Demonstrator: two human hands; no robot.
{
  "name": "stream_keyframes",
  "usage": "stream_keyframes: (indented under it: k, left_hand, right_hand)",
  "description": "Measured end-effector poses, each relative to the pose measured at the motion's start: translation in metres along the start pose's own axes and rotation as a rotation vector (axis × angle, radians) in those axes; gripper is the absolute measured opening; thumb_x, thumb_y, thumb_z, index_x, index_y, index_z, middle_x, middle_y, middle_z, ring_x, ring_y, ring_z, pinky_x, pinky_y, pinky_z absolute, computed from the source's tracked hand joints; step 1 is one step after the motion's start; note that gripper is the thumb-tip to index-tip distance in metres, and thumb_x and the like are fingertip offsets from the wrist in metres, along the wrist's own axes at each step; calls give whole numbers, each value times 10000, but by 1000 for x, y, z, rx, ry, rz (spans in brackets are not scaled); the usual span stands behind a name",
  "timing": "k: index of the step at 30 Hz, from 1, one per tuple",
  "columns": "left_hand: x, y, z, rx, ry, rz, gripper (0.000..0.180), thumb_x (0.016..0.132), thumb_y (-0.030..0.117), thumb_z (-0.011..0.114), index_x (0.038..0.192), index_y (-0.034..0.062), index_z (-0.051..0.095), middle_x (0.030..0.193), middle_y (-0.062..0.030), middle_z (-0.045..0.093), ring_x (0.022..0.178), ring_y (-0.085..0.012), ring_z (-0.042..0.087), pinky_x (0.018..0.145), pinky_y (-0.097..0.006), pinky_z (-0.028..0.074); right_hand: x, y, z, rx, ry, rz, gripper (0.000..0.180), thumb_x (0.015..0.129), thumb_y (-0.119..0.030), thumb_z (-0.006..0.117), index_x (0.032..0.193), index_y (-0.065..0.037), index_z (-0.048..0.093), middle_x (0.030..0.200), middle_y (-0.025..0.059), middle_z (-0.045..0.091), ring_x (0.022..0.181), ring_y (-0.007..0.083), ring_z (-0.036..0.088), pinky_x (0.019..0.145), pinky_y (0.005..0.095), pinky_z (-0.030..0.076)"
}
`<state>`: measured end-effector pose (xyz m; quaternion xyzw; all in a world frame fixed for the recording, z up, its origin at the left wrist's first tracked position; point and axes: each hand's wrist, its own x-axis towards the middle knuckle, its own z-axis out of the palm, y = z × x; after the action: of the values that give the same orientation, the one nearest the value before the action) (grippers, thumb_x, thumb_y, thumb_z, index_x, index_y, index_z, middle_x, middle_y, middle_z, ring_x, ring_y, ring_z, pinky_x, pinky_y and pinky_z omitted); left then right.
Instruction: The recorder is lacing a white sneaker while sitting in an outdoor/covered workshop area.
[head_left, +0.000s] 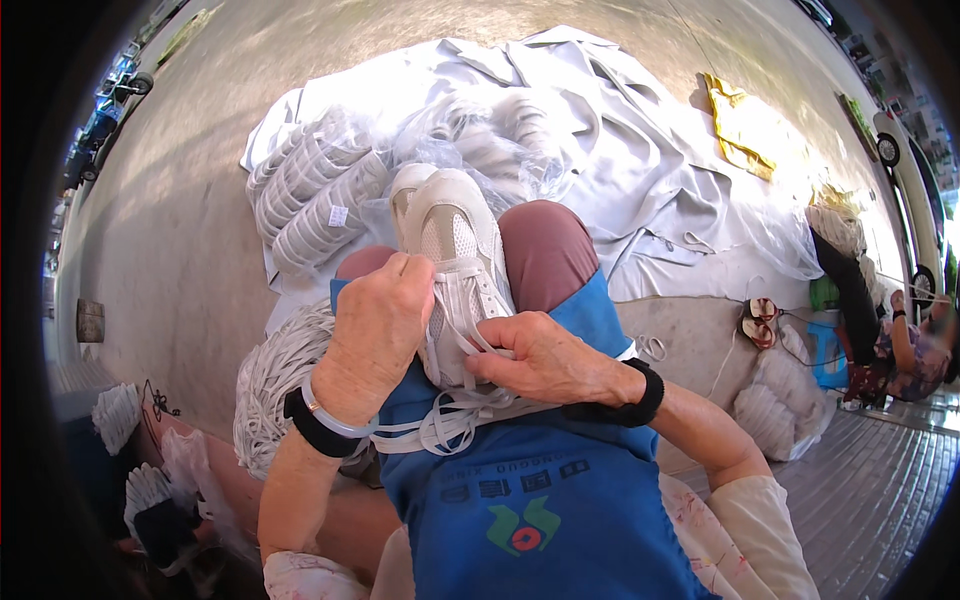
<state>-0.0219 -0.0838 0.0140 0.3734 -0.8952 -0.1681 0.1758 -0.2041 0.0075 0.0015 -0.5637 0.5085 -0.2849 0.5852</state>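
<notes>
A white and beige sneaker [458, 205] rests between my knees, toe pointing away from me, with part of another shoe [405, 188] showing beside its toe. White shoelaces [462, 300] run across its tongue and eyelets. My left hand [378, 325] is closed in a pinch at the left side of the lacing; what its fingertips hold is hidden. From the right, my right hand [545, 355] pinches a lace between thumb and forefinger close to the shoe's opening. Loose lace loops [445, 425] lie over my blue apron [540, 470], below the heel.
A big bundle of white laces [275, 385] sits by my left knee. Beyond my knees, plastic-wrapped shoe parts [320, 190] lie on a grey-white sheet [640, 150]. A yellow cloth [738, 125] is at far right. Another person [915, 340] sits at the right edge, near sandals [760, 322].
</notes>
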Motion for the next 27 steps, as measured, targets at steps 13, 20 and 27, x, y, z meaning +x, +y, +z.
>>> stream_keyframes:
  k: [13, 20, 27]
  left_hand:
    - [11, -17, -12, -642, -266, -522, 60, 868, 33, 556, 902, 3, 594, 728, 14, 566, 593, -33, 525, 468, -220, 481]
    - [10, -12, -2, -695, -246, -482, 59, 853, 33, 555, 881, -17, 565, 702, -32, 563, 575, -82, 524, 497, -251, 467]
    - [7, -21, -7, -327, -137, 19, 31, 873, 28, 511, 883, 1, 523, 760, -45, 525, 605, -102, 520, 490, -253, 446]
  right_hand:
    - [4, 7, -2, 127, -19, 22, 263, 915, -227, 595, 802, 10, 620, 611, 80, 578, 541, 151, 536, 519, 346, 424]
    - [-4, 7, -46, 617, -412, 278, 236, 963, -252, 618, 860, -51, 683, 723, -67, 559, 612, 10, 447, 516, 198, 331]
    - [5, 5, -23, 254, -227, 82, 267, 928, -226, 605, 814, 12, 645, 650, -12, 544, 617, 61, 470, 550, 272, 414]
